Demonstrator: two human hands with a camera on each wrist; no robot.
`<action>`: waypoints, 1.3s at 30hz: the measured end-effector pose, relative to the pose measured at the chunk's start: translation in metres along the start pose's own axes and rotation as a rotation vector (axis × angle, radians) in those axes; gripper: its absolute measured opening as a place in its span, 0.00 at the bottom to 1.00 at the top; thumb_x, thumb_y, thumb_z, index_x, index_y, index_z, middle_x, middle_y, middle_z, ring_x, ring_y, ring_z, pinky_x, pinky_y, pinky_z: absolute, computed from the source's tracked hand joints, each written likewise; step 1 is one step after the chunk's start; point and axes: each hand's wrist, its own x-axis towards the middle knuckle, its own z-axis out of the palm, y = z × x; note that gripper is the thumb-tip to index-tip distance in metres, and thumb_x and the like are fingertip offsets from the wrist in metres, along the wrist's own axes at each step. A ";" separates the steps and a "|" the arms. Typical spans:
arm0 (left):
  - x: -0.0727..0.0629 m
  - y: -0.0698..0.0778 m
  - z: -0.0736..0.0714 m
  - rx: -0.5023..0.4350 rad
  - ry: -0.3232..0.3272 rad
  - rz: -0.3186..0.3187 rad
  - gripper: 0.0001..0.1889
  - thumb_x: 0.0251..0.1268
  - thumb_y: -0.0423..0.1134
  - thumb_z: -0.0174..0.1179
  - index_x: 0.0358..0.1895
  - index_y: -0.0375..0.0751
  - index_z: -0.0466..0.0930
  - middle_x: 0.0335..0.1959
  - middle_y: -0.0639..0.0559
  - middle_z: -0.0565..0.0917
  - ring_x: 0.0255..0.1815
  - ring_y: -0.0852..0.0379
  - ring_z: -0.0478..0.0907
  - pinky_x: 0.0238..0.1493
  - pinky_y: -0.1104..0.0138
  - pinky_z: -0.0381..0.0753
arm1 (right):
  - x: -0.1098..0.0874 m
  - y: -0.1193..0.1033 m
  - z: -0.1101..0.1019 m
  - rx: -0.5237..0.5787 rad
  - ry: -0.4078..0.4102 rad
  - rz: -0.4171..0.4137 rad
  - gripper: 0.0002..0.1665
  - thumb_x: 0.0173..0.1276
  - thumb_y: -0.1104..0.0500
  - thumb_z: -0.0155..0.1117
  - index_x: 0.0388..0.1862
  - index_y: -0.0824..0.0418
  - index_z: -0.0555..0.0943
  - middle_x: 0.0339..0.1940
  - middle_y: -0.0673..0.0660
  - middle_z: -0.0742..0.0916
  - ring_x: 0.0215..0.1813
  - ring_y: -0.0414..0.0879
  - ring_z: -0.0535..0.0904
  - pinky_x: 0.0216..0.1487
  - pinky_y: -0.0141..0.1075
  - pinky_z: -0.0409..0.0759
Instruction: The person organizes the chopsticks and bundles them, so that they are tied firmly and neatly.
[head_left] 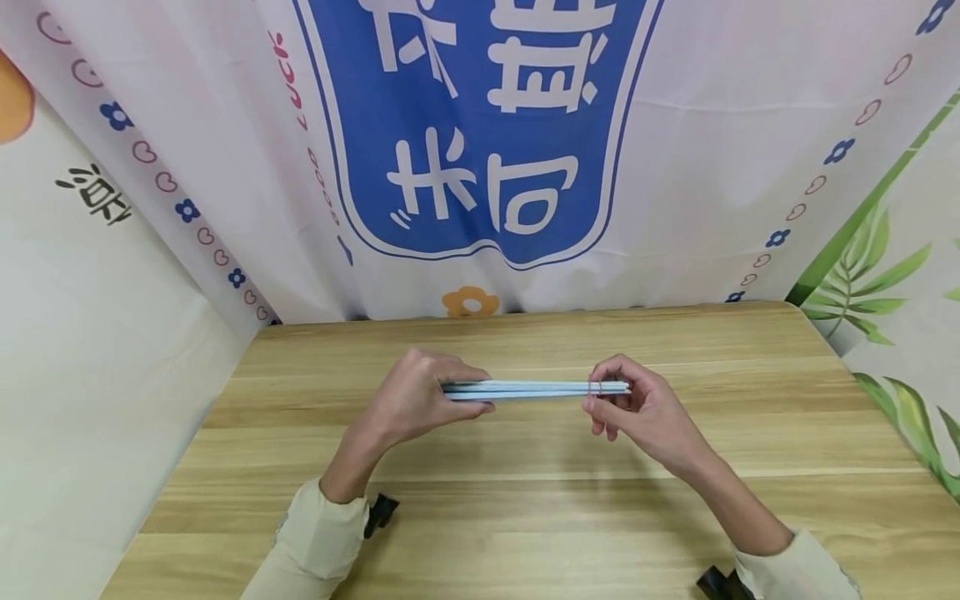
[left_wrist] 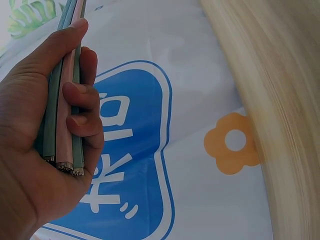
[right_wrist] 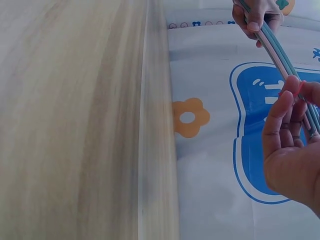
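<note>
A bundle of long, thin strips (head_left: 536,389) is held level above the table, pale blue from overhead. The left wrist view shows pink and grey-green strips (left_wrist: 64,125) side by side, their cut ends near the palm. My left hand (head_left: 416,396) grips the bundle's left end, thumb on one side and fingers curled round the other. A thin red band (right_wrist: 300,89) loops round the bundle near its right end. There my right hand (head_left: 641,417) pinches at the band with thumb and fingertips. The bundle's tips reach just past the band, towards the right palm.
A wooden table (head_left: 495,517) lies under both hands. Behind its far edge hangs a white curtain (head_left: 690,192) with a blue printed panel and an orange flower. Black wrist devices (head_left: 381,515) sit at both cuffs.
</note>
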 end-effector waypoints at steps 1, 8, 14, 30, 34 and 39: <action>0.000 0.000 0.000 0.000 0.003 0.001 0.17 0.54 0.41 0.85 0.47 0.42 0.95 0.38 0.51 0.95 0.28 0.68 0.82 0.28 0.75 0.77 | 0.000 0.000 0.000 0.001 0.003 0.006 0.11 0.78 0.65 0.68 0.52 0.64 0.75 0.34 0.55 0.85 0.31 0.47 0.84 0.31 0.38 0.85; 0.000 -0.001 0.003 -0.030 0.029 0.016 0.16 0.53 0.41 0.85 0.46 0.42 0.95 0.37 0.51 0.95 0.28 0.68 0.82 0.30 0.75 0.78 | -0.001 0.001 0.002 0.038 0.029 0.044 0.15 0.77 0.67 0.68 0.53 0.60 0.71 0.32 0.50 0.88 0.31 0.43 0.85 0.32 0.36 0.84; 0.001 -0.001 0.003 -0.058 0.068 0.008 0.15 0.54 0.40 0.85 0.44 0.43 0.95 0.38 0.52 0.95 0.31 0.65 0.88 0.33 0.73 0.83 | 0.000 0.002 0.002 0.036 0.026 0.058 0.17 0.78 0.66 0.68 0.55 0.58 0.70 0.37 0.51 0.87 0.34 0.43 0.87 0.32 0.35 0.84; 0.000 -0.003 -0.003 -0.105 0.155 -0.229 0.16 0.54 0.43 0.85 0.45 0.42 0.96 0.39 0.48 0.95 0.28 0.63 0.85 0.28 0.71 0.80 | -0.005 0.004 0.014 -0.056 -0.041 -0.053 0.06 0.79 0.66 0.66 0.50 0.64 0.79 0.45 0.49 0.87 0.45 0.45 0.93 0.34 0.38 0.86; 0.001 -0.003 -0.003 -0.092 0.143 -0.282 0.16 0.54 0.44 0.85 0.45 0.42 0.96 0.39 0.48 0.95 0.25 0.63 0.81 0.24 0.71 0.74 | -0.007 0.006 0.024 -0.116 -0.040 -0.283 0.22 0.76 0.74 0.64 0.66 0.64 0.84 0.49 0.52 0.87 0.47 0.42 0.93 0.30 0.39 0.87; 0.001 -0.005 -0.004 -0.095 0.147 -0.328 0.16 0.54 0.44 0.85 0.45 0.42 0.96 0.39 0.48 0.95 0.25 0.62 0.79 0.24 0.71 0.73 | -0.010 0.002 0.036 -0.210 0.023 -0.399 0.42 0.76 0.77 0.61 0.85 0.62 0.65 0.54 0.67 0.85 0.49 0.37 0.92 0.27 0.40 0.89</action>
